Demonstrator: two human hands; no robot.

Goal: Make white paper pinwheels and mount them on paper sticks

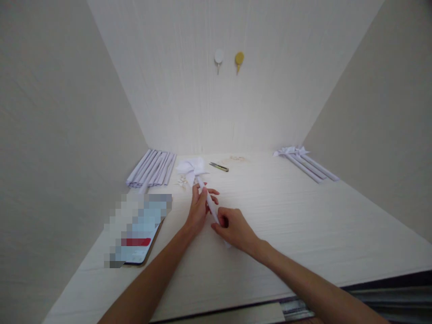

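Both forearms reach in from the near edge of the bench (pixel 303 216). Right hand (pixel 236 229) pinches the lower part of a white rolled paper stick (pixel 209 203); left hand (pixel 199 207) closes its grip around the same stick farther up. Beyond the left fingers, the stick ends in a white bow (pixel 191 167). Small snips (pixel 218 167) lie just past the bow. Left of both hands sits a row of plain paper sticks (pixel 151 168); finished bowed sticks (pixel 305 162) lie well apart, far right.
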